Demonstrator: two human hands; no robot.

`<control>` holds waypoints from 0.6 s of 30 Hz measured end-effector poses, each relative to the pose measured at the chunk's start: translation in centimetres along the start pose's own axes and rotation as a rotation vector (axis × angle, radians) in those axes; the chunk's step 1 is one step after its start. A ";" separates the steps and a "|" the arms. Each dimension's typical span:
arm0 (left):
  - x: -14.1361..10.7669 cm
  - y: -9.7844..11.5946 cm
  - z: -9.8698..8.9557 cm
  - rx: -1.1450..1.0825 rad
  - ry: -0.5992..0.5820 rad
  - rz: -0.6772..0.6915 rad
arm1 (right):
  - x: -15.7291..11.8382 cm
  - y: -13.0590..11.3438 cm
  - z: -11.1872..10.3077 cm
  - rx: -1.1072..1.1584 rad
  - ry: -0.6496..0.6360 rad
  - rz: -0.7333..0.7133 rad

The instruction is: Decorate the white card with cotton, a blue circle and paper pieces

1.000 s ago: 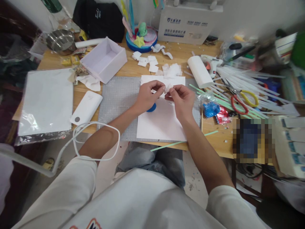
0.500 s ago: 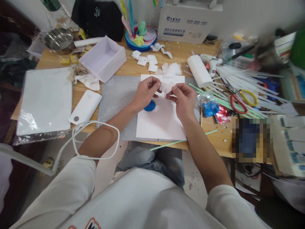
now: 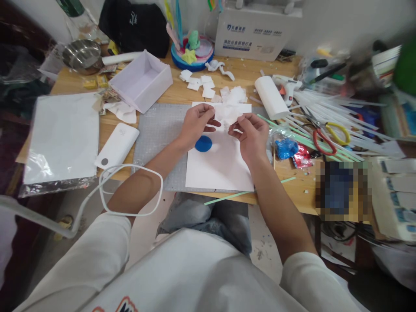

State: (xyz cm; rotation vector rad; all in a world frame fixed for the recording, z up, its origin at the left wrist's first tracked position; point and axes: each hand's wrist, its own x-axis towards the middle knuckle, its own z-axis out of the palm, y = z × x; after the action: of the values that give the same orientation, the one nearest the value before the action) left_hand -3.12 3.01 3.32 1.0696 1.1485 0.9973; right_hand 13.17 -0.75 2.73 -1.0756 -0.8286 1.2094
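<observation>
A thin white tissue [image 3: 228, 114] is held spread above a paper sheet [image 3: 221, 171], its edges gripped in a pinch by the left hand [image 3: 197, 124] and the right hand [image 3: 253, 133]. A blue disc [image 3: 203, 144] lies on the sheet. The tissue could be torn if pulled too hard.

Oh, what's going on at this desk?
Someone's left hand and right hand are pinching a thin white piece between them, above a white sheet. A blue disc lies on that sheet near the left hand. The sheet rests on a grey mat, with small white squares on the desk beyond.
</observation>
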 end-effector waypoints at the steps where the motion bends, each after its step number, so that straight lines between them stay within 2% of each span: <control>1: 0.1 0.0 -0.1 0.000 0.015 0.003 | 0.0 0.0 -0.1 0.008 0.007 0.001; 6: 0.9 -0.4 -0.5 -0.008 0.078 0.013 | 0.3 -0.2 -0.4 0.049 0.045 0.008; 10: 2.3 -0.5 -0.2 0.051 0.075 0.047 | 0.5 -0.3 -0.5 0.048 0.057 0.014; 12: 3.8 -0.1 0.1 0.168 0.054 0.131 | 0.5 -0.3 -0.4 0.033 0.061 0.009; 14: 6.0 0.5 0.7 0.346 0.023 0.270 | 0.5 -0.2 -0.3 0.011 0.067 0.005; 18: 11.0 1.1 2.3 0.516 0.019 0.358 | 0.6 -0.1 -0.4 -0.018 0.062 0.004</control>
State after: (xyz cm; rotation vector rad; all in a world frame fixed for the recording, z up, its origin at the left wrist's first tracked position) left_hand 0.67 13.63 2.42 1.7262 1.2927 1.0065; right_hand 13.66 -0.20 2.64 -1.1246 -0.7908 1.1683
